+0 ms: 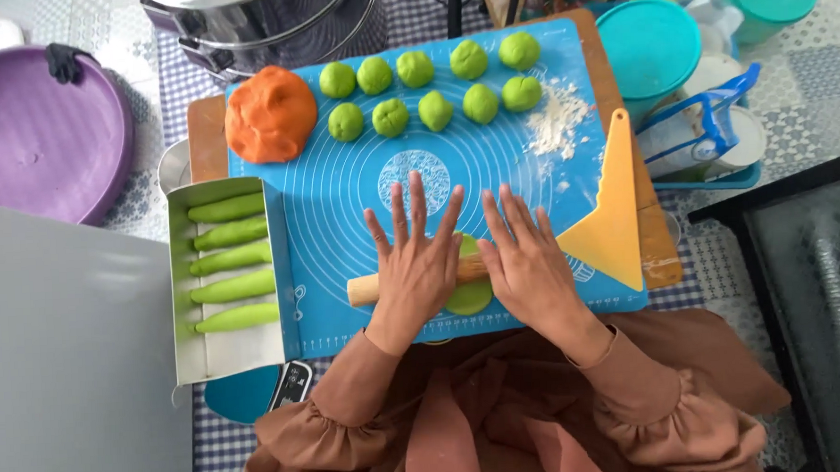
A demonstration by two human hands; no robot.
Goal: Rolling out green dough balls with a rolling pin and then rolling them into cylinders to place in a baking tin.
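We press both palms flat on a wooden rolling pin [370, 287]: our left hand [417, 264] and our right hand [527, 264] lie side by side, fingers spread and pointing away from us. Under the pin, between and just below our palms, sits a flattened green dough piece [470, 297] on the blue silicone mat [343, 192]. Beyond our fingertips lie ten green dough balls [390, 116] in two rows, with an orange dough lump [270, 113] at their left end. A yellow scraper [611, 220] rests just right of our right fingers. Left of our left fingers, a metal tray [229, 353] holds five green dough rolls [233, 288].
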